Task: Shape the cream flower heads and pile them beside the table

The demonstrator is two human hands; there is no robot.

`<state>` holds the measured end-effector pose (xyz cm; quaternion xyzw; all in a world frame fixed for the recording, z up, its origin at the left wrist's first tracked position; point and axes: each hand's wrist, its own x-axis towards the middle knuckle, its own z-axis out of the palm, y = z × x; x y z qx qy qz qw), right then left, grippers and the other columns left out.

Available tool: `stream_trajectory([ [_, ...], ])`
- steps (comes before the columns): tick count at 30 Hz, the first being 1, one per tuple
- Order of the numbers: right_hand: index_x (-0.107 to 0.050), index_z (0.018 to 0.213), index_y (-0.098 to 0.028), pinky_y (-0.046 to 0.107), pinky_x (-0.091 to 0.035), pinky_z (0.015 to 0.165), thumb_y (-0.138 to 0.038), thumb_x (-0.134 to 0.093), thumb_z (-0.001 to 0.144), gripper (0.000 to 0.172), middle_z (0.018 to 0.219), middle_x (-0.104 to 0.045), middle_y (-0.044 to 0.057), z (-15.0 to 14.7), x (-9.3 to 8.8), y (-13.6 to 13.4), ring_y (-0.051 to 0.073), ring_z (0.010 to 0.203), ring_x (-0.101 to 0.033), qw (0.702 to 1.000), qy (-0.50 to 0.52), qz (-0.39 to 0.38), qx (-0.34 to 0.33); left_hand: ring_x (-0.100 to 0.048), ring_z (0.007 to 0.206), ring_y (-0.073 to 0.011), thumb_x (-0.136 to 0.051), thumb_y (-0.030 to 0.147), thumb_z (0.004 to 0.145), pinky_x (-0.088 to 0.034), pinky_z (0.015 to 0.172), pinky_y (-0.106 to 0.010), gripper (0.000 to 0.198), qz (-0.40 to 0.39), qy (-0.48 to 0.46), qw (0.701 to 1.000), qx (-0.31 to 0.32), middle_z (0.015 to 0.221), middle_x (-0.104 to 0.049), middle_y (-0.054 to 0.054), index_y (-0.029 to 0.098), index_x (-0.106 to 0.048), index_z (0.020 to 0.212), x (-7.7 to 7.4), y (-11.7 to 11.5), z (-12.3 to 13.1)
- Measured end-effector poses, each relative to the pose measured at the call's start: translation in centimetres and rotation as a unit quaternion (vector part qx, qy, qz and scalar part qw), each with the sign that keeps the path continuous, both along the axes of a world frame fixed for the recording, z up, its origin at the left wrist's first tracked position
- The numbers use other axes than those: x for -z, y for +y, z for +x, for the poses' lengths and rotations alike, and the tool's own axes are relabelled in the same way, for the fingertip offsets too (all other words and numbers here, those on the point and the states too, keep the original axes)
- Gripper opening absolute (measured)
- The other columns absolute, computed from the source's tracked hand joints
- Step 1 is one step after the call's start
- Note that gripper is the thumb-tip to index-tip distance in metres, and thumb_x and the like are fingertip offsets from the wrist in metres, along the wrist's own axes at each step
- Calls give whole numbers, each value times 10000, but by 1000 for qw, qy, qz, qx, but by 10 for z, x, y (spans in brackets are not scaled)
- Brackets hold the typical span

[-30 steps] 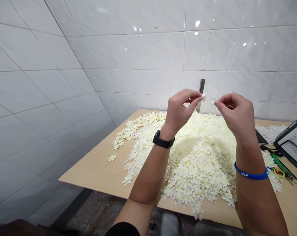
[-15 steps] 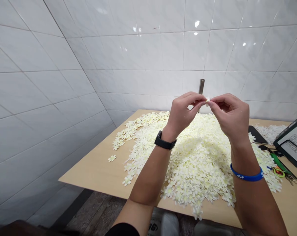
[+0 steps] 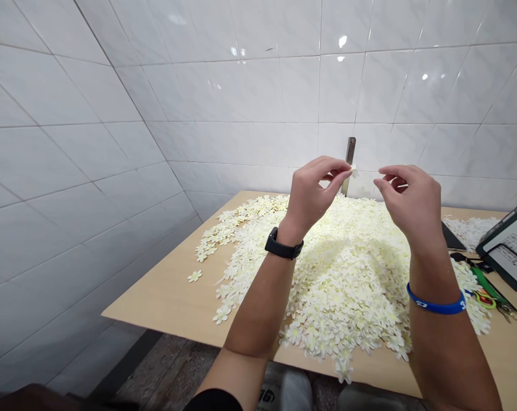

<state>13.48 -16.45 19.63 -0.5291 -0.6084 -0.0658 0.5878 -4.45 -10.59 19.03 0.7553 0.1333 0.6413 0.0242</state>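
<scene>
1. Evidently the work in hand is fingertip handling of small blossoms: the left hand (image 3: pixel 312 191) has its thumb and forefinger closed on a white flower (image 3: pixel 355 170), held up above the far part of the heap.

2. Just beside it, the right hand (image 3: pixel 412 197) holds nothing that shows; its thumb and forefinger stand slightly apart, aimed toward the flower. The two hands do not touch, and a gap lies between their fingertips.

3. The flower is so small and pale against the wall (image 3: pixel 241 97) that I can't tell whether it is one blossom or several layered together.

4. As I judge it, the next move calls for a light, exact pinch from the right hand, with the left kept steady so that the thin petals don't crease.

5. Both forearms reach forward over the flower heap (image 3: pixel 348 285), wrists raised and backs of the hands toward the viewer. A black watch (image 3: pixel 283 244) sits on the left wrist, a blue band (image 3: pixel 437 305) around the right forearm.

6. Below, the heap spreads over the wooden table (image 3: pixel 155 302); one loose blossom (image 3: pixel 195 275) lies apart at its left, and a green-handled tool (image 3: pixel 485 282) lies to its right.
</scene>
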Motion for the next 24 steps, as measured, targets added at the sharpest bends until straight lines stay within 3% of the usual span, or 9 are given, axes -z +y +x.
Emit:
stream_trajectory([
  [6,-736,862,-238,335,-557,692,-356,-706,869,123,911,-744,50,-17,-2,-9,186,799,-679,992,14,29,-118,-684,835,-97,-668,283,966,-612,721,-231,90,16,25,1000,3,904,-743,-15,210,-708,931,2,0,4],
  [11,-719,816,-229,323,-528,648,-351,-678,883,146,832,-734,41,-20,0,-7,171,723,-650,994,17,31,-102,-677,813,-97,-660,282,971,-599,712,-237,89,26,39,999,-2,893,-737,-15,213,-700,931,3,-3,5],
  [15,-707,736,-211,326,-467,625,-347,-706,847,175,706,-701,36,-11,8,9,168,636,-599,998,-22,-26,-44,-693,847,-109,-652,269,967,-593,725,-239,85,0,4,998,-55,935,-758,-19,218,-711,935,-1,2,-5],
  [20,-734,698,-208,356,-427,647,-264,-632,844,187,704,-727,72,11,34,46,226,684,-627,970,-157,-183,23,-707,815,-134,-640,248,937,-576,735,-269,107,-117,-44,979,-159,903,-784,-33,205,-733,909,7,31,-49],
  [24,-752,708,-184,365,-430,643,-148,-592,786,182,799,-774,120,30,50,63,263,738,-666,921,-214,-322,51,-711,813,-194,-671,317,897,-553,744,-323,142,-254,97,935,-229,898,-801,-53,216,-762,859,45,34,-123],
])
